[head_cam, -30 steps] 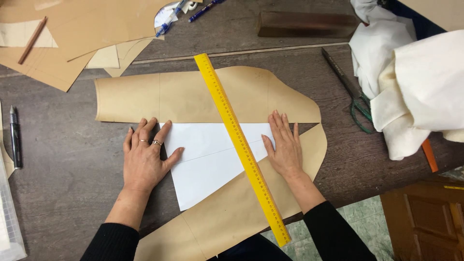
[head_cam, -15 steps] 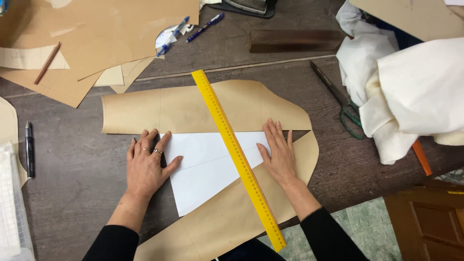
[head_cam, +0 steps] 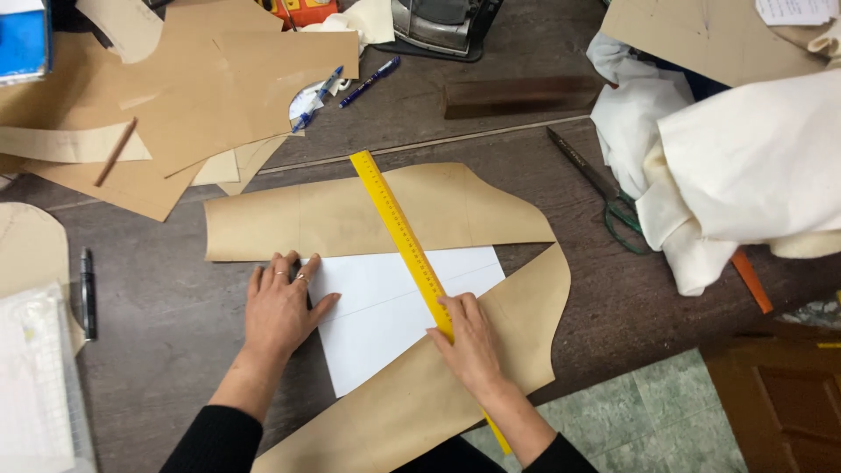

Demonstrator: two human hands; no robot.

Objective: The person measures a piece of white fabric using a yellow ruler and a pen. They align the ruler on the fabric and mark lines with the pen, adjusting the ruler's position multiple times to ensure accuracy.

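Far left edge: a black pen (head_cam: 88, 293) lies on the dark table (head_cam: 158, 350), just right of a rounded kraft-paper piece (head_cam: 31, 254) and a clear plastic sheet (head_cam: 35, 385) at the near-left corner.
Far left pile: loose kraft-paper pattern offcuts (head_cam: 210, 79) overlap each other, with a brown pencil (head_cam: 116, 152) lying across them and a blue box (head_cam: 22, 39) at the far corner.
Your left hand: your left hand (head_cam: 282, 307) lies flat, palm down, fingers a little spread and holding nothing; it presses on the left edge of the white paper sheet (head_cam: 385, 320), its fingertips touching the large kraft pattern piece (head_cam: 350, 215).
White sheet: it sits in the middle of the table, its far edge tucked against the kraft pattern piece and its near right corner under that piece's curved band.
Ruler: the long yellow ruler (head_cam: 399, 232) runs diagonally from far left to near right across the pattern piece and the white sheet.
Your right hand: your right hand (head_cam: 471, 342) rests palm down on the ruler's near half, fingers close together, pinning it to the paper; it grips nothing.
Far centre: two blue pens (head_cam: 370, 81) lie beside the offcuts, near a dark wooden block (head_cam: 521, 95) and a grey metal appliance (head_cam: 442, 24).
Right: green-handled scissors (head_cam: 604, 193) lie well apart from your right hand, beside a heap of white cloth (head_cam: 745, 166).
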